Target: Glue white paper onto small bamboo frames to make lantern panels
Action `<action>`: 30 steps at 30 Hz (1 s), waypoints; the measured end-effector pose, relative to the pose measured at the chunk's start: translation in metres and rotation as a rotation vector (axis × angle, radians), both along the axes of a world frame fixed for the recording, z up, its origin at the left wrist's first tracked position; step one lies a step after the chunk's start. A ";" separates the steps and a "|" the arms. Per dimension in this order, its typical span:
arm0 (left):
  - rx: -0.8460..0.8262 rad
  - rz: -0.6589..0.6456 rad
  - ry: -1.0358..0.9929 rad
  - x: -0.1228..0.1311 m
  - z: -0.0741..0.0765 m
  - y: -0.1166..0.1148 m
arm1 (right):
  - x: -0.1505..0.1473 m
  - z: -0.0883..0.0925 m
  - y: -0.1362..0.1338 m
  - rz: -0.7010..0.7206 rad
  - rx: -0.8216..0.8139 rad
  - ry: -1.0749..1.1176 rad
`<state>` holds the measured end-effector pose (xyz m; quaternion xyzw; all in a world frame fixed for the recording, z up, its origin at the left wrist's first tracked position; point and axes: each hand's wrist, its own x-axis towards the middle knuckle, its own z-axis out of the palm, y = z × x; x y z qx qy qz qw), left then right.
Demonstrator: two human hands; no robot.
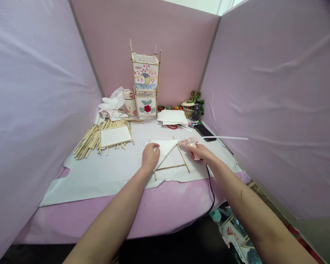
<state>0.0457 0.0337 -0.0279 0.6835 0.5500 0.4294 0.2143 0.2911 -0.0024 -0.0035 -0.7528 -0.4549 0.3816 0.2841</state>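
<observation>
My right hand is wrapped round the grip of a pink glue gun, and a long glue stick juts out of its back. Its nozzle is at the upper right corner of a wooden stick frame lying on the table. My left hand, fingers curled, grips a sheet of white paper that is folded back diagonally over the frame. The paper and my hand hide the frame's left side and most of its top.
Left of the frame, a stick panel backed with white rests on a pile of wooden sticks. A tall decorated lantern stands at the back beside a bottle. White papers and a phone lie farther right. A black cord hangs over the front edge.
</observation>
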 end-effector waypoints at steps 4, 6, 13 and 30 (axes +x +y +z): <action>0.000 -0.003 0.000 0.000 0.000 0.001 | 0.000 0.001 -0.001 0.004 -0.003 -0.001; 0.001 -0.003 0.000 0.000 -0.001 0.001 | 0.000 0.000 0.000 0.005 -0.001 -0.002; 0.014 0.001 0.008 -0.001 -0.004 0.003 | 0.001 -0.005 0.003 -0.001 0.000 -0.010; 0.003 -0.002 0.003 0.000 -0.003 0.002 | 0.000 -0.002 -0.015 -0.004 0.018 -0.002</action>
